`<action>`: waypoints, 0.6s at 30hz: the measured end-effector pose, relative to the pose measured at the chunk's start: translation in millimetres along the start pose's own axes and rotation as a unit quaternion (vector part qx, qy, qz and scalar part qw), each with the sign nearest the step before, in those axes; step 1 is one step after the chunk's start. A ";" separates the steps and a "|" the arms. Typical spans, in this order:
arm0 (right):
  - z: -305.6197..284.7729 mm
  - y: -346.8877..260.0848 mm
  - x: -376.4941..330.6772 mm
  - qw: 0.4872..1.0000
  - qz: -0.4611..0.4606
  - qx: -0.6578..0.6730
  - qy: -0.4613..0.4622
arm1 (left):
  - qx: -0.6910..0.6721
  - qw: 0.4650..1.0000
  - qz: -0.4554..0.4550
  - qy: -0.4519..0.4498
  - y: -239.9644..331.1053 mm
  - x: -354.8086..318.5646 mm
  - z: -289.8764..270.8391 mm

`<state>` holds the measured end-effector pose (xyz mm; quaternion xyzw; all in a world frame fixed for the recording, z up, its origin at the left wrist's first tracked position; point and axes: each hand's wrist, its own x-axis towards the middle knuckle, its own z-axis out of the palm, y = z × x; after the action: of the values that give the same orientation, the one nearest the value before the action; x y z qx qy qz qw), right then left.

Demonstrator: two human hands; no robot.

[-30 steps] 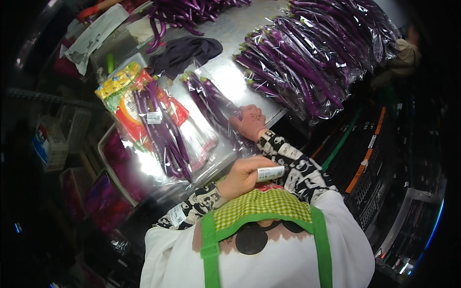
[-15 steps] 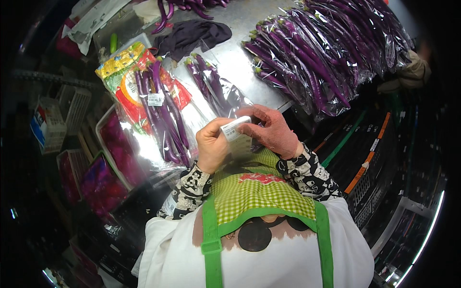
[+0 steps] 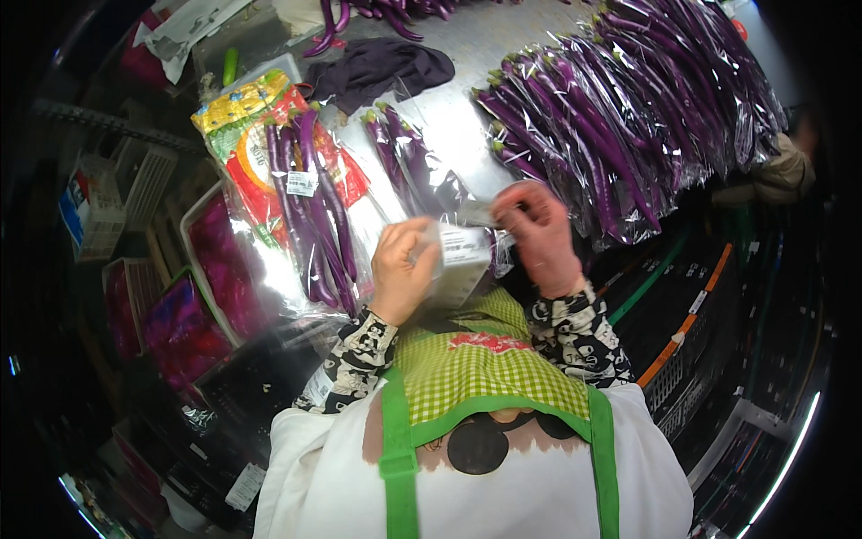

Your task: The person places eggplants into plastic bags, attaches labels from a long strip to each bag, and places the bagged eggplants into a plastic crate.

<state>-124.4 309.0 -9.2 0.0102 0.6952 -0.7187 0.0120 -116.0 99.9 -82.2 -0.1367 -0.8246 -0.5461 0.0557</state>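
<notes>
The left hand (image 3: 401, 269) is curling around a small white roll or pad of printed stickers (image 3: 456, 259), fingers closed on its side so that the labelled face is turning toward the right hand (image 3: 539, 232). That hand is pinching at the pad's upper edge with thumb and forefinger nearly closed, seemingly on a single sticker, though what sits between the fingertips is too small to tell. Both hands are hovering close to the chest, above the near edge of the shiny steel bench (image 3: 467, 117), which keeps the stickers within reach of the produce. Just beyond the hands a clear plastic bag of long purple aubergines (image 3: 409, 166) is lying flat on the bench. To its left, a similar bag already bearing a small white label (image 3: 303, 202) is resting on colourful printed packaging. A large heap of bagged aubergines (image 3: 620, 117) is piling up on the right, and a dark cloth (image 3: 382, 70) is lying farther back.
</notes>
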 end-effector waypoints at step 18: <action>-52.4 -10.2 57.8 0.990 0.111 -0.080 -0.038 | 0.051 0.971 0.127 -0.196 -41.8 111.8 165.4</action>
<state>-182.6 361.6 -2.5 0.0595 0.7442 -0.6547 0.1188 -225.4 254.5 -157.9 -0.3420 -0.8220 -0.4544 -0.0309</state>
